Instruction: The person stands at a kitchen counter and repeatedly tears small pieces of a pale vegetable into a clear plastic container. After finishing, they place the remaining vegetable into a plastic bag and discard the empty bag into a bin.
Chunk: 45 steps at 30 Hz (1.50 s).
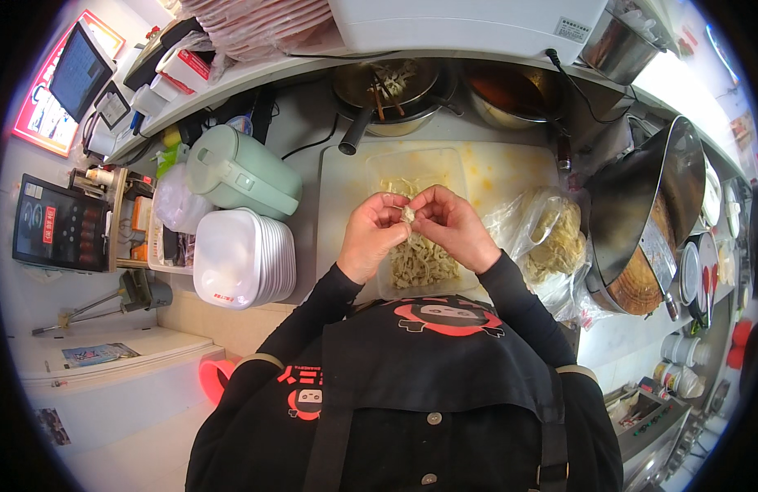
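Over the middle of the counter, my left hand and my right hand meet at the fingertips. Between them they pinch a small pale piece of food, perhaps mushroom or meat. Below is a clear plastic container holding beige shredded strips, partly hidden by the hands. The container rests on a stained white cutting board. To the right of my right hand, a clear plastic bag lies crumpled around a lump of similar beige food.
A frying pan with chopsticks and a bowl of reddish liquid stand at the back. On the left are a green pitcher and stacked white plastic lids. A large metal wok, a cleaver and a wooden board flank the right.
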Each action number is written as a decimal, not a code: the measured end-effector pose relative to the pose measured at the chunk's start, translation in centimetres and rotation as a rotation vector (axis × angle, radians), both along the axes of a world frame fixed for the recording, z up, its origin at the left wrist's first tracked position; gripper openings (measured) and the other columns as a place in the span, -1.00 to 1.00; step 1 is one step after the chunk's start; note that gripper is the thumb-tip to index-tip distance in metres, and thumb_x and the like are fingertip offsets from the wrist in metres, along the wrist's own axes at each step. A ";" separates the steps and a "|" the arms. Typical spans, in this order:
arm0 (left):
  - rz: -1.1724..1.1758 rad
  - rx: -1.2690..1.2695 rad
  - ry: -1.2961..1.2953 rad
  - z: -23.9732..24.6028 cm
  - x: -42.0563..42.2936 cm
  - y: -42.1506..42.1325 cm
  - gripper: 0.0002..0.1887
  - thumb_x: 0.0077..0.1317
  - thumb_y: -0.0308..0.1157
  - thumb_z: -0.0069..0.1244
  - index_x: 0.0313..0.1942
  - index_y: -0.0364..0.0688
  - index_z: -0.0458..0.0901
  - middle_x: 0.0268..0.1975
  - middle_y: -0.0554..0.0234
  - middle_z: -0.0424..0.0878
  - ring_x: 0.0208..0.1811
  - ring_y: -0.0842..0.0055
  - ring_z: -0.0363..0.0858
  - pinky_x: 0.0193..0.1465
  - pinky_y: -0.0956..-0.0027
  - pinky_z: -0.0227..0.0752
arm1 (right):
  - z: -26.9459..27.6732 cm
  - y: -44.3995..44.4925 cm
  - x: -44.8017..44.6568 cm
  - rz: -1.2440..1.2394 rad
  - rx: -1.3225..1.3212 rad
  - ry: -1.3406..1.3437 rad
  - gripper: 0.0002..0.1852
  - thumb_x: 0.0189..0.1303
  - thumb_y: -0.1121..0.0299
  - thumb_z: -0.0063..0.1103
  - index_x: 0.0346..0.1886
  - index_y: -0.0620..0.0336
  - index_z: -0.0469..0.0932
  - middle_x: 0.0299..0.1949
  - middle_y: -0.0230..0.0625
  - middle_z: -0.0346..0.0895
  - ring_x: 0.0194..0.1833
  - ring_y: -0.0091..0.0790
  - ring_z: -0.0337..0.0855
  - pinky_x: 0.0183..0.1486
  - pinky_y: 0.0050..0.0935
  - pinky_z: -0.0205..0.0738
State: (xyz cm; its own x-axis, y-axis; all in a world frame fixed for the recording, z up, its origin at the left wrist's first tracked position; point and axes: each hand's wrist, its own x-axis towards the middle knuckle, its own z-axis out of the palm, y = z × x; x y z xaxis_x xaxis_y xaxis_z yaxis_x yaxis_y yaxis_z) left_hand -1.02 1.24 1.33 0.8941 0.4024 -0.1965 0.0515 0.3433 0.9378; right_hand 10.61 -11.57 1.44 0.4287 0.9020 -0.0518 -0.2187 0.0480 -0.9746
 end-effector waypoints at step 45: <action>-0.007 -0.127 -0.049 -0.9 -0.4 0.3 -0.89 0.14 -0.58 0.01 -0.30 -0.24 0.53 -0.33 0.37 0.58 -0.34 0.67 0.52 -0.24 0.54 0.41 | 0.6 -0.5 -0.2 0.027 -0.099 -0.169 -0.84 0.14 0.52 0.23 -0.25 0.20 0.45 -0.35 -0.52 0.44 -0.29 -0.69 0.45 -0.23 -0.65 0.39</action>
